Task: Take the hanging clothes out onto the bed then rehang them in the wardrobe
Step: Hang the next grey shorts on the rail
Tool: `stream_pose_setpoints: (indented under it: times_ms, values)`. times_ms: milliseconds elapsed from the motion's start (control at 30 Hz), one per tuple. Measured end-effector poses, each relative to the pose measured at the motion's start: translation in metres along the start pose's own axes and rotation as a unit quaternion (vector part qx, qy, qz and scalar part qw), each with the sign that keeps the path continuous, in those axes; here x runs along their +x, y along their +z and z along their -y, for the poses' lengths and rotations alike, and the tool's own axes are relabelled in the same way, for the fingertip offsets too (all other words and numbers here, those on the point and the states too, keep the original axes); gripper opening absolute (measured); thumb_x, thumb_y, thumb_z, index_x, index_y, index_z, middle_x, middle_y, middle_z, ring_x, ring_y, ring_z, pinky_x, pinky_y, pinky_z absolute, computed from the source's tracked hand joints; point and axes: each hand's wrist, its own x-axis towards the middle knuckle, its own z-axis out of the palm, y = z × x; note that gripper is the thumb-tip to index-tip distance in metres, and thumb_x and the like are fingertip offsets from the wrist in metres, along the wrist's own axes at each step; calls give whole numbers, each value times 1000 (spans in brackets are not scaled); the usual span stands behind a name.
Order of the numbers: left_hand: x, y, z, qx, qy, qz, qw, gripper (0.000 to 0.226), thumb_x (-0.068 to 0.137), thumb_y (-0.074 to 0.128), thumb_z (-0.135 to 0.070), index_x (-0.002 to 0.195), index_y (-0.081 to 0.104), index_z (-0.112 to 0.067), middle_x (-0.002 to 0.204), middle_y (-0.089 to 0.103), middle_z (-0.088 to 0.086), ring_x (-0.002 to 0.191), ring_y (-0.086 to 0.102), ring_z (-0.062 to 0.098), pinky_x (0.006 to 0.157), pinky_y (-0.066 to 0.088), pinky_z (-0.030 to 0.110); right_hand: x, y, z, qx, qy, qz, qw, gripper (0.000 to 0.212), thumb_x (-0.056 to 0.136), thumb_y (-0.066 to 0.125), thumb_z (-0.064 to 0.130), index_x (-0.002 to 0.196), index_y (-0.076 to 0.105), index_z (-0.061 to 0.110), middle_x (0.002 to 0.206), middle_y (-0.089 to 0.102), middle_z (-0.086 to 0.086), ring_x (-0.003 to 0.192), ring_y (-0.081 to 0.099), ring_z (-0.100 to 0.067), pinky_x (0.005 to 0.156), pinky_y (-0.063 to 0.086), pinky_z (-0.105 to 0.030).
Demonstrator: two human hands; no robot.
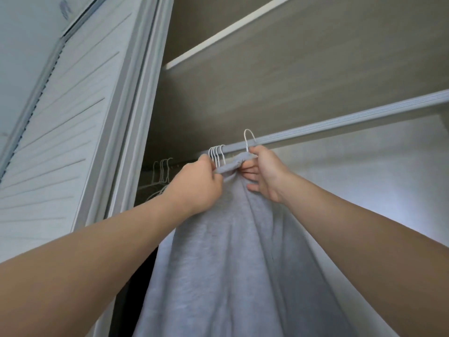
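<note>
A light grey garment (233,251) hangs from a white wire hanger whose hook (248,138) rises over the wardrobe rail (340,122). My right hand (264,175) grips the hanger's neck and the bunched top of the garment just below the rail. At the left side of that bunched collar, my left hand (198,186) pinches the grey cloth. Several white hanger hooks (217,155) sit packed together on the rail between my hands; what hangs from them is hidden behind my left hand and the garment.
More white hangers (162,172) hang further left in the dark part of the wardrobe. A white louvred door (63,132) stands at the left. A shelf edge (218,37) runs above the rail. The pale back wall (364,190) shows at the right.
</note>
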Motion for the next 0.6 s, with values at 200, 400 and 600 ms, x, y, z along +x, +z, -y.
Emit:
stream_pose_setpoints:
  times_ms: [200,400,600]
  values:
    - [15,13,29,39,17,-43,998,9,100,46,-28,102,53,-22,79,58,-6,68,54,9,51,35,24,23,3,-1,71,-2,30,997,31,96,33,47,98,50,22,125,62,-21,120,54,-25,106,29,-48]
    - [37,21,39,61,22,-47,997,15,103,42,-27,101,55,-20,83,60,-1,73,56,17,59,43,33,51,2,5,72,-9,43,996,61,95,27,63,140,39,25,134,57,-22,132,47,-26,109,23,-54]
    - [42,37,38,149,-11,46,988,16,96,43,-17,110,50,-16,101,59,8,86,58,32,68,45,39,61,4,-10,38,52,80,995,86,86,23,81,149,32,23,150,40,-19,141,35,-29,104,28,-54]
